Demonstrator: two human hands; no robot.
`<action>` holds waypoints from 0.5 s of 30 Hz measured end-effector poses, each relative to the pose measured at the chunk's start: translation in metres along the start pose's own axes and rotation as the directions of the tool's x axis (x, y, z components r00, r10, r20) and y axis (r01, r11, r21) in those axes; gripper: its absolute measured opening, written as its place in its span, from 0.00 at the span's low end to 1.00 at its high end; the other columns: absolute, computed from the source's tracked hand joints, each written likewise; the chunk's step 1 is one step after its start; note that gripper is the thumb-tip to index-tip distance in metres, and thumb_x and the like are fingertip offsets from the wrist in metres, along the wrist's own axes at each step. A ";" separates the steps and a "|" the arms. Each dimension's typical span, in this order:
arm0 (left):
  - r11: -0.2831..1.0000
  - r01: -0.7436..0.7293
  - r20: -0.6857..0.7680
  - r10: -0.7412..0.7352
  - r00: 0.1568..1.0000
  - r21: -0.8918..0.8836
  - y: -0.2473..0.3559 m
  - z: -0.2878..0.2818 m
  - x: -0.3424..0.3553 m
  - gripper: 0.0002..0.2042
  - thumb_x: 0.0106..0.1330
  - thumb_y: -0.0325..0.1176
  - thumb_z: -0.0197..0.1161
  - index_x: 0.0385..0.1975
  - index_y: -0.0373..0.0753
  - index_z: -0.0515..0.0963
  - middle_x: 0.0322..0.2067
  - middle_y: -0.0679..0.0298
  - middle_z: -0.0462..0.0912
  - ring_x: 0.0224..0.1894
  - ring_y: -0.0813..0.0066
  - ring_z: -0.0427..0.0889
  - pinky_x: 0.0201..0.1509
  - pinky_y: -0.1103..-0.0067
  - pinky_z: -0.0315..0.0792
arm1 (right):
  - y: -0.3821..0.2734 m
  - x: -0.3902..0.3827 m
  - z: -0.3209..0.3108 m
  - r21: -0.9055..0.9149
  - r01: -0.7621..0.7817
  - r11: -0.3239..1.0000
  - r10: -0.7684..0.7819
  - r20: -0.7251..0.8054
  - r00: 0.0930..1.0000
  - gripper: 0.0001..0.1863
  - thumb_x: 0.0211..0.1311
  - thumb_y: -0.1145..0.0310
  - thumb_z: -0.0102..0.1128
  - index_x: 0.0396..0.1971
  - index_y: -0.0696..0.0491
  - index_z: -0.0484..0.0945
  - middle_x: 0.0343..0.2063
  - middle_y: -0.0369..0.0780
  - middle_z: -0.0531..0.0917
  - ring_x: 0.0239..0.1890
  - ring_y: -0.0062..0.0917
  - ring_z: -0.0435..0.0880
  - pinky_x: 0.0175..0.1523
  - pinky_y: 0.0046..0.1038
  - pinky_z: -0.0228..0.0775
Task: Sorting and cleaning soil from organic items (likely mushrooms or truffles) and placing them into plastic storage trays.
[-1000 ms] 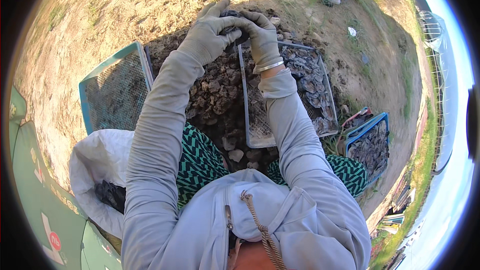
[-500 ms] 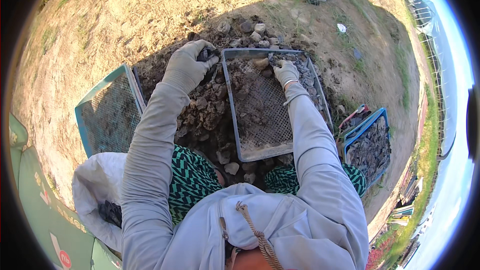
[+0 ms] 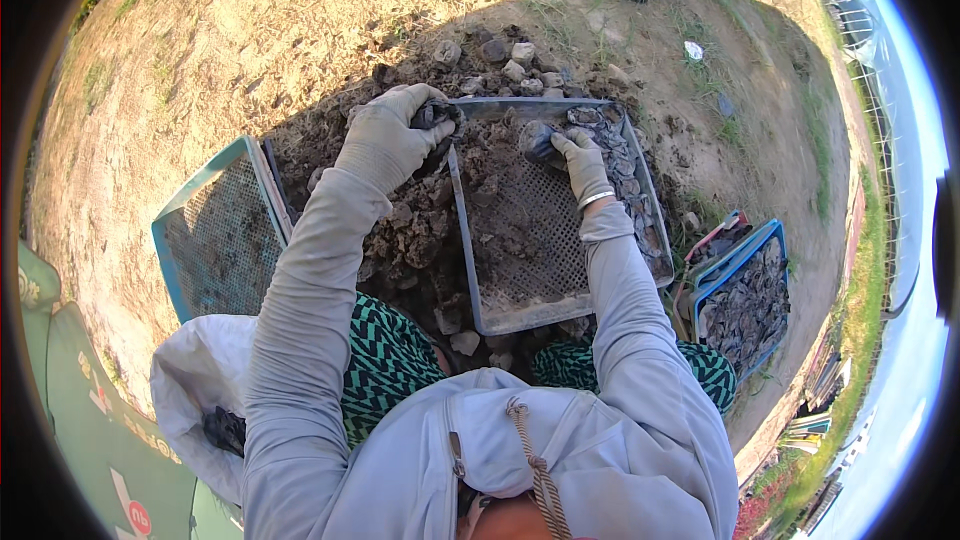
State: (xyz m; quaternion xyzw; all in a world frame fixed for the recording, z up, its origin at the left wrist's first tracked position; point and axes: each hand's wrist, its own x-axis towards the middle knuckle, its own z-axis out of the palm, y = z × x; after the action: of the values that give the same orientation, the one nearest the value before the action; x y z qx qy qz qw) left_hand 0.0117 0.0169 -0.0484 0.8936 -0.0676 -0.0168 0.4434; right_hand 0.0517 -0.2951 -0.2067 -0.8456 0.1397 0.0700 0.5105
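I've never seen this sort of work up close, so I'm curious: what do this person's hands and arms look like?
The left hand and right hand wear greyish-tan gloves. Long, wrinkled, pale grey sleeves run down to them, and a narrow silvery band shows between the right glove and its sleeve. I see no markings on the sleeves.

Strong daylight brightens the dry ground (image 3: 230, 50) toward eleven o'clock, a broad shadow (image 3: 750, 90) dims the tray (image 3: 530, 317) near the dial's centre, the pale sky (image 3: 908, 360) glares between three and four o'clock, and fisheye distortion bends outlines toward a black, softly fading rim.
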 end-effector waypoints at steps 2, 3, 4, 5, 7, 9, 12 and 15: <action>0.998 -0.004 0.012 0.005 1.000 -0.055 0.003 -0.002 0.000 0.13 0.54 0.34 0.68 0.38 0.40 0.77 0.25 0.66 0.76 0.29 0.75 0.74 0.37 0.78 0.70 | 0.002 -0.033 -0.001 0.728 -0.266 0.631 0.085 0.277 0.957 0.09 0.58 0.66 0.61 0.34 0.55 0.78 0.30 0.35 0.82 0.30 0.21 0.81 0.34 0.27 0.75; 0.997 0.031 0.048 -0.028 0.998 -0.073 0.009 -0.001 0.003 0.12 0.55 0.34 0.68 0.38 0.40 0.77 0.26 0.65 0.77 0.30 0.76 0.75 0.37 0.78 0.70 | 0.011 -0.042 -0.004 0.701 -0.341 0.627 0.119 0.346 0.931 0.08 0.58 0.68 0.60 0.36 0.54 0.77 0.29 0.35 0.81 0.30 0.21 0.81 0.35 0.27 0.76; 0.996 0.026 0.061 -0.021 0.998 -0.080 0.014 0.001 0.004 0.12 0.55 0.34 0.68 0.38 0.40 0.77 0.26 0.65 0.77 0.30 0.76 0.75 0.37 0.78 0.70 | 0.025 -0.049 -0.003 0.520 -0.356 0.777 0.193 0.341 0.920 0.11 0.60 0.64 0.59 0.39 0.52 0.77 0.32 0.34 0.81 0.34 0.23 0.81 0.38 0.30 0.75; 0.995 0.025 0.064 -0.019 0.998 -0.092 0.020 0.001 0.005 0.12 0.56 0.34 0.67 0.38 0.40 0.78 0.27 0.66 0.77 0.30 0.76 0.75 0.37 0.78 0.71 | 0.037 -0.051 -0.001 0.353 -0.395 0.848 0.332 0.226 0.916 0.13 0.59 0.62 0.60 0.41 0.52 0.77 0.33 0.36 0.81 0.35 0.25 0.81 0.41 0.30 0.75; 0.993 0.032 0.053 -0.027 0.998 -0.113 0.017 -0.001 0.004 0.12 0.57 0.35 0.67 0.39 0.41 0.78 0.28 0.66 0.79 0.30 0.77 0.76 0.37 0.79 0.71 | 0.030 -0.057 0.010 0.173 -0.443 0.880 0.431 0.102 0.896 0.16 0.57 0.61 0.61 0.42 0.53 0.77 0.35 0.37 0.81 0.37 0.28 0.81 0.43 0.31 0.74; 0.988 0.064 0.049 -0.057 0.997 -0.142 0.024 -0.009 -0.001 0.13 0.57 0.33 0.67 0.41 0.40 0.77 0.29 0.67 0.80 0.31 0.80 0.77 0.38 0.82 0.72 | 0.026 -0.062 0.010 -0.454 0.268 0.850 -0.340 -0.084 0.937 0.22 0.52 0.60 0.65 0.46 0.53 0.76 0.42 0.42 0.79 0.42 0.34 0.79 0.49 0.30 0.72; 0.984 0.100 0.037 -0.096 0.995 -0.147 0.019 -0.014 -0.002 0.14 0.58 0.32 0.66 0.44 0.39 0.77 0.32 0.68 0.82 0.33 0.84 0.77 0.39 0.84 0.73 | 0.030 -0.067 0.021 -0.543 0.555 0.630 -0.512 0.247 0.823 0.28 0.48 0.57 0.67 0.51 0.50 0.74 0.52 0.47 0.74 0.52 0.40 0.74 0.57 0.31 0.66; 0.952 0.048 -0.019 -0.056 0.998 -0.301 0.009 -0.025 -0.009 0.15 0.58 0.37 0.66 0.43 0.39 0.76 0.31 0.64 0.82 0.33 0.77 0.77 0.39 0.80 0.72 | 0.014 -0.060 0.029 -0.542 0.274 0.794 -0.243 0.131 0.961 0.31 0.48 0.54 0.67 0.53 0.50 0.73 0.53 0.47 0.74 0.55 0.39 0.72 0.58 0.32 0.65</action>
State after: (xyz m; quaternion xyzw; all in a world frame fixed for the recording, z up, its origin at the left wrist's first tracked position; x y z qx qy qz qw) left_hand 0.0037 0.0331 -0.0265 0.8174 -0.0346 -0.0262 0.5744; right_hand -0.0086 -0.2660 -0.2161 -0.9659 -0.0173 0.0602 0.2513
